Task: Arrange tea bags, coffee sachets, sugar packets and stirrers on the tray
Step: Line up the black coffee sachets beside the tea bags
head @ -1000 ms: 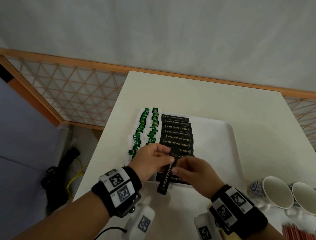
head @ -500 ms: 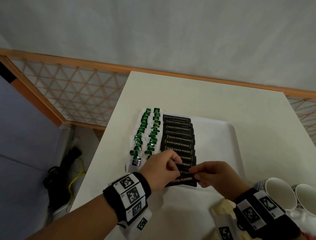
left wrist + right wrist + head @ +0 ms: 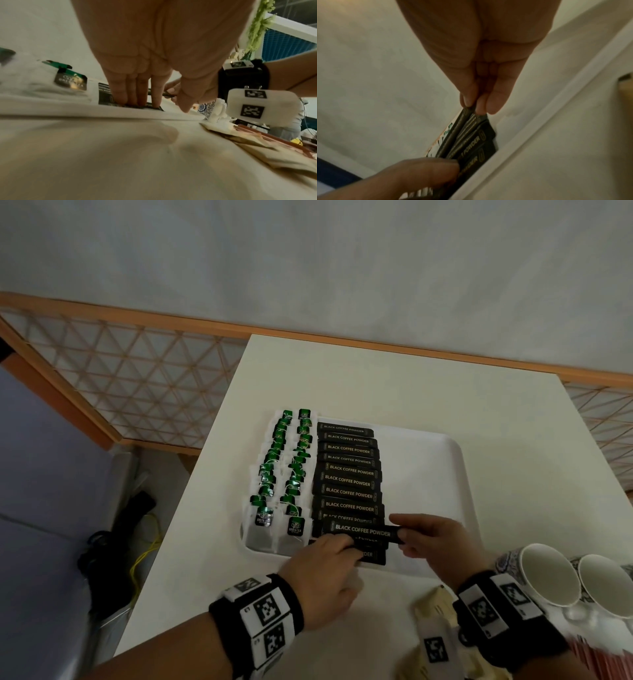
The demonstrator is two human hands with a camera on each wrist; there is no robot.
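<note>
At the tray's (image 3: 455,474) near left, the left hand (image 3: 322,573) is pressing straight fingers (image 3: 137,93) on the lowest coffee sachets (image 3: 349,494), clear only from its wrist view. The right hand (image 3: 431,542) is pinching a sachet (image 3: 363,531) now level above the row, no longer dangling; the tray's right half is lying bare.

Bare forearms, black wristbands (image 3: 260,607) w/ white blocks carrying b&w square tags, lower frame, white tagged box (image 3: 262,106) under right wrist
</note>
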